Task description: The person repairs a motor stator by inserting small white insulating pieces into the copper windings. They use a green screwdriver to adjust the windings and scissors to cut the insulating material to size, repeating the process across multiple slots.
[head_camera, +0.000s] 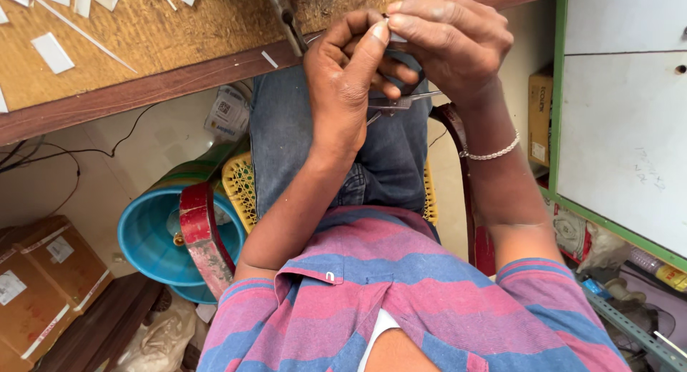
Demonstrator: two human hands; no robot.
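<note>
We see both hands raised close together at the top centre, just off the edge of the wooden worktable (143,35). Our left hand (351,85) is curled, thumb & forefinger pinched up at a small white strip (396,37) that sits right betw. the fingertips of both hands; its lower fingers also wrap a pair of metal tweezers (401,103), whose thin tips stick out to the right below the knuckles. Our right hand (451,46) is closed down over the same white strip from the other side, fingers bent & pressed tight; most of the strip is hidden, so we can't tell its full shape. A beaded bracelet (494,153) circles the right wrist. On the tabletop, upper left, lie more white strips and scraps (54,51), well apart from the hands, plus a dark metal tool (286,17) resting near the table edge, just beside the left hand. Below the hands we see blue jeans (300,136) and a pink-and-blue striped shirt (401,293). We sit on a chair w/ yellow woven seat (240,186) & red arm (204,236). On the floor to the left: a blue tub (143,236) and cardboard boxes (43,279). A green-framed white panel (622,114) stands to the right.
</note>
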